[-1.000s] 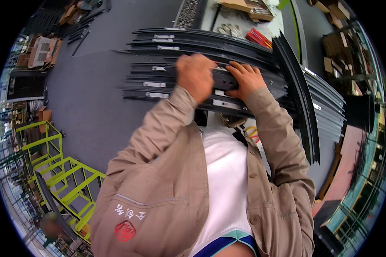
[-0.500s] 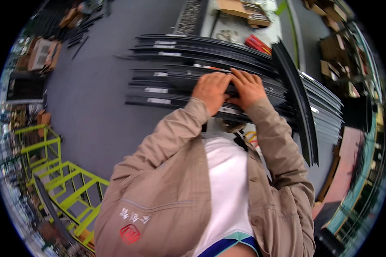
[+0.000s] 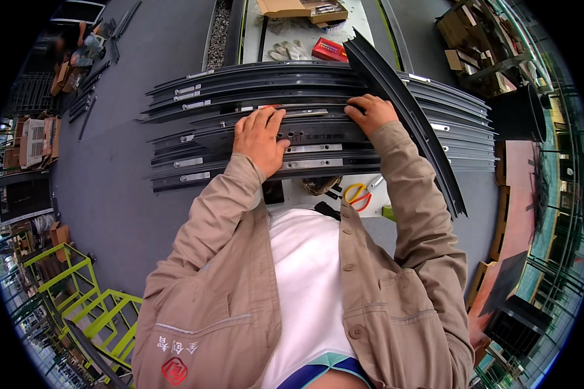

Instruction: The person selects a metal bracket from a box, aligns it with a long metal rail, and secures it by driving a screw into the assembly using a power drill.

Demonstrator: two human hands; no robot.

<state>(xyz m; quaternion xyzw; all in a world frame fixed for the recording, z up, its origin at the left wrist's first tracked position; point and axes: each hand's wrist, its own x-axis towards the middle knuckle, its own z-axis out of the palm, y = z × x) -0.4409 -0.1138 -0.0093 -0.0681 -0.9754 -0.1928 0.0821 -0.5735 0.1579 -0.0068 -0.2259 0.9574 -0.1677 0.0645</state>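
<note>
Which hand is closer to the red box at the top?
The right hand. It rests on the black rails just below the red box. The left hand lies lower and further to the left, so it is farther away.

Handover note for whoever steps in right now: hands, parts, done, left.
Left hand: flat, palm down on the top long black curved metal rail, fingers spread, not gripping.
Right hand: fingers curled on the same rail further right, beside a black rail lying diagonally across the stack.
Parts: stack of black curved rails with silver plates on the grey table. Orange-handled scissors lie near the body, red box and work gloves beyond the stack.
Done: rails stacked.
Left: top rail apparently not yet settled; diagonal rail unaligned.
</note>
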